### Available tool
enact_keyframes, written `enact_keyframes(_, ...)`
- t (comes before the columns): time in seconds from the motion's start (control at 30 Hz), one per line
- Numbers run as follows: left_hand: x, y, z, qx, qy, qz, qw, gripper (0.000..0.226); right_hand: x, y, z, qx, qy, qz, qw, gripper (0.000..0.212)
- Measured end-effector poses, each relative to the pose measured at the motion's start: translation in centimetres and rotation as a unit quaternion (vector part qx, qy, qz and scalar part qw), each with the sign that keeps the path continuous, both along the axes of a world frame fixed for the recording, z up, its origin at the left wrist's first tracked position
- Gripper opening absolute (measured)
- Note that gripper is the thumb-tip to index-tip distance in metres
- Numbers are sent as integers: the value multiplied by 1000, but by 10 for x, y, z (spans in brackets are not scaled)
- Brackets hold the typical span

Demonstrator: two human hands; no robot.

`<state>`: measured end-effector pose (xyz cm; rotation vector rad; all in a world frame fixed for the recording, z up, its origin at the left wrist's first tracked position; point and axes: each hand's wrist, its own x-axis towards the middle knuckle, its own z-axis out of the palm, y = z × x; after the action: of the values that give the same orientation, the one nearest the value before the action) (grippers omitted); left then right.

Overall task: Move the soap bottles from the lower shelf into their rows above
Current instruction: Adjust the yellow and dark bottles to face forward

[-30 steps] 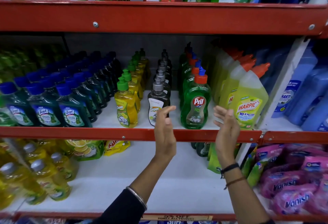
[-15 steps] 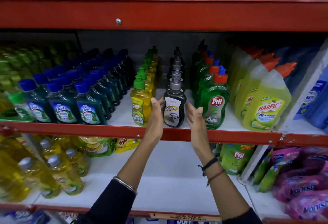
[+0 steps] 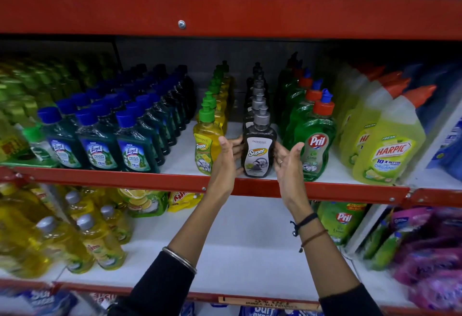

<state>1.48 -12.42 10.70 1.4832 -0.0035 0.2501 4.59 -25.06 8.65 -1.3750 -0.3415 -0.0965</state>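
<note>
A dark grey Super soap bottle stands at the front of its row on the upper shelf. My left hand is against its left side and my right hand against its right side. Fingertips touch the bottle, the fingers are spread, and the right thumb is raised clear of it. A row of yellow Super bottles stands just to the left, and green Pril bottles just to the right. On the lower shelf, yellow soap bottles stand at the left.
Blue-capped Lizol bottles fill the upper shelf's left, Harpic bottles its right. Green Pril pouches and pink pouches sit at the lower shelf's right. A red beam runs overhead with Dettol bottles above.
Both hands rose from in front of the shelf edge and closed in on either side of the front dark Super bottle. The view has moved closer to the shelf.
</note>
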Motion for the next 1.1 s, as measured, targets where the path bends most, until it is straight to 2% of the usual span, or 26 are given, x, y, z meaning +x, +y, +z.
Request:
enact_keyframes(0.33, -4, 0, 3, -7, -11, 1, 1000, 65, -2, 3, 3, 3, -3, -19, 1000, 122)
enact_keyframes(0.43, -10, 1, 0, 5, -31, 25, 999, 87, -10, 5, 4, 1, 0, -53, 999, 122)
enact_keyframes(0.5, -19, 6, -7, 9, -99, 89, 991, 97, -22, 9, -1, 7, -17, -98, 995, 112)
enact_keyframes(0.6, -30, 24, -16, 2, -218, 210, 953, 71, -52, 25, -18, 8, -77, -150, 986, 96)
enact_keyframes(0.63, -30, 32, -16, 3, -229, 239, 944, 61, -62, 33, -23, 5, -92, -133, 987, 94)
enact_keyframes(0.7, -24, 54, -14, 11, -198, 254, 947, 49, -71, 53, -29, -7, -101, -70, 992, 88)
enact_keyframes(0.8, -11, 89, -10, 61, -111, 219, 967, 64, -64, 80, -23, -41, -86, -5, 995, 88)
enact_keyframes(0.87, -7, 105, -8, 80, -73, 159, 981, 66, -52, 93, -14, -56, -55, 5, 997, 92)
enact_keyframes(0.97, -9, 116, -6, 90, -44, 50, 994, 73, -35, 102, -4, -57, -6, 14, 998, 102)
enact_keyframes(1.1, -12, 120, -3, 114, -28, -31, 993, 102, -27, 104, 3, -29, 20, 39, 999, 113)
